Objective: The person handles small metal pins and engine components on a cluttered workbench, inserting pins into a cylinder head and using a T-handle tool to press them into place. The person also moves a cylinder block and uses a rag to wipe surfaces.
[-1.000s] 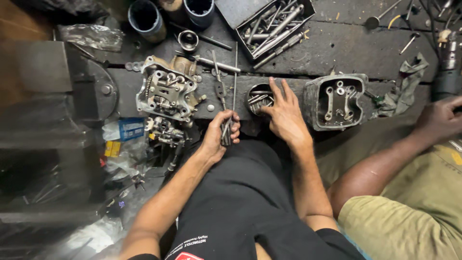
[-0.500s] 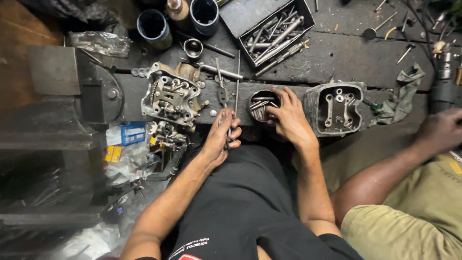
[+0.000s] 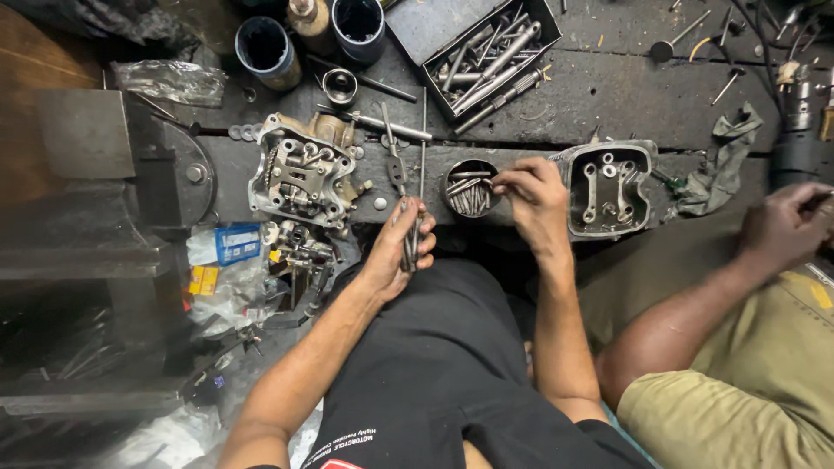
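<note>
rods (image 3: 411, 227): lower ends hidden in left hand (image 3: 395, 252) | cup (image 3: 469, 187): contents partly behind right hand (image 3: 539, 204) | co-worker's hand (image 3: 786, 226): fingers cut by right edge | far cans (image 3: 356, 26): tops cut off | left foreground blurred

Dim overhead light, dark blurred left edge, wide-angle edge distortion

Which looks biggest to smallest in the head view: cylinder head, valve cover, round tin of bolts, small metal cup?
1. cylinder head
2. valve cover, only slightly smaller in the frame, so the top two are close
3. round tin of bolts, which the right hand reaches into
4. small metal cup
</note>
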